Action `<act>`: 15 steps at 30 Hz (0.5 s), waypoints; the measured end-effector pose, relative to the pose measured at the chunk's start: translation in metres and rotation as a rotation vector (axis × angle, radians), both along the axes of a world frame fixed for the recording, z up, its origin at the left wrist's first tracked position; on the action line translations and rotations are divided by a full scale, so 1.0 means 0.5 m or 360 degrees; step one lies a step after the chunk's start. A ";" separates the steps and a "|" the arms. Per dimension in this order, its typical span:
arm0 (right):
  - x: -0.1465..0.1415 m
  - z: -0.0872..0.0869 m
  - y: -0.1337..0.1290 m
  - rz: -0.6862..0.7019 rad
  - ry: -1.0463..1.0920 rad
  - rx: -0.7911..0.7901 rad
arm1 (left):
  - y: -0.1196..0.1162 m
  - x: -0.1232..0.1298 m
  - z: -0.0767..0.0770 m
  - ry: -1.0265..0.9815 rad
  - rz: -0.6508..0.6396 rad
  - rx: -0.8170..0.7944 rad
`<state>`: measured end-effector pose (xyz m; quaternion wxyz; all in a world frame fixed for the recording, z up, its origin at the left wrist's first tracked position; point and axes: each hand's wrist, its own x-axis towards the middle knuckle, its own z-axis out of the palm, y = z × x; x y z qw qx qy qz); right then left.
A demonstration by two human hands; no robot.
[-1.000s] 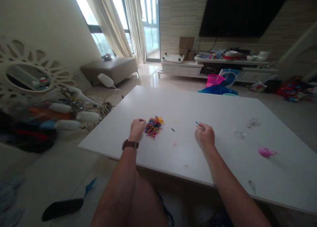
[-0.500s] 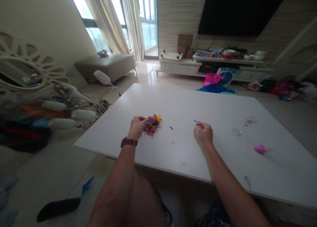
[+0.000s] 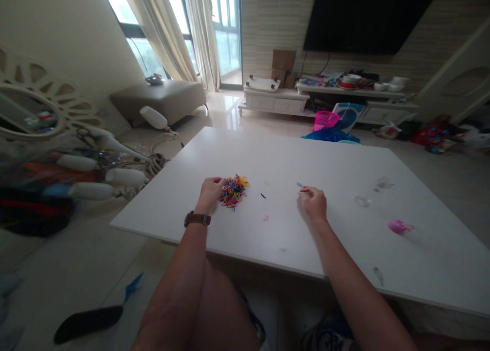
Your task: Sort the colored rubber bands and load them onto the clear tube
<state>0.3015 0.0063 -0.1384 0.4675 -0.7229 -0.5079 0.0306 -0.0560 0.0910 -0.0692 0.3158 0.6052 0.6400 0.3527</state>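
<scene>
A pile of small multicoloured bands [image 3: 234,192] lies on the white table [image 3: 245,157]. My left hand [image 3: 210,192], a watch on its wrist, touches the pile's left edge with fingers closed; what they hold, if anything, is hidden. Further right, my right hand [image 3: 314,202] rests on the table with its fingers pinched together, and a blue band [image 3: 299,184] lies just beyond the fingertips. Between the hands are a yellow band [image 3: 266,182], a black band [image 3: 263,196] and a pink band [image 3: 265,218], each apart from the others.
On the table's right side are a pink object [image 3: 398,226], a clear ring-like item [image 3: 362,201], another clear item [image 3: 385,183] and a small clear piece [image 3: 378,276] near the front edge. A lamp with white shades [image 3: 126,176] stands left of the table.
The whole view has shifted slightly, so everything sits a little further left and up. Both hands keep almost the same places on the table.
</scene>
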 end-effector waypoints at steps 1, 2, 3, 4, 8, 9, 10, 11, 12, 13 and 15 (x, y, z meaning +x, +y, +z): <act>0.000 0.000 0.000 -0.0001 -0.0006 -0.0003 | -0.002 0.000 0.001 -0.0006 0.0009 -0.0008; 0.000 0.000 0.000 -0.0002 -0.0010 -0.0007 | -0.005 0.001 0.002 -0.0019 0.0014 -0.0016; 0.001 0.000 0.000 -0.0004 -0.0011 -0.0014 | -0.009 0.002 0.003 -0.0041 0.0016 -0.0031; 0.001 0.000 0.000 -0.0007 -0.0010 -0.0018 | -0.014 0.004 0.004 -0.0073 0.0012 -0.0052; 0.002 -0.002 0.001 -0.0006 -0.0006 -0.0011 | -0.031 0.012 0.000 -0.0202 -0.0096 -0.0166; 0.002 -0.003 0.001 -0.0006 -0.0008 -0.0005 | -0.032 0.014 -0.003 -0.0195 -0.0113 -0.0167; 0.003 -0.004 0.002 -0.0006 -0.0010 -0.0001 | -0.032 0.015 -0.005 -0.0172 -0.0113 -0.0154; 0.003 -0.004 0.002 -0.0006 -0.0011 0.0002 | -0.031 0.015 -0.008 -0.0141 -0.0098 -0.0135; 0.004 -0.005 0.002 -0.0006 -0.0013 0.0003 | -0.028 0.014 -0.009 -0.0113 -0.0072 -0.0118; 0.004 -0.006 0.002 -0.0004 -0.0016 0.0003 | -0.025 0.012 -0.010 -0.0093 -0.0047 -0.0105; 0.005 -0.007 0.003 0.0001 -0.0016 0.0011 | -0.018 0.008 -0.009 -0.0050 -0.0021 -0.0076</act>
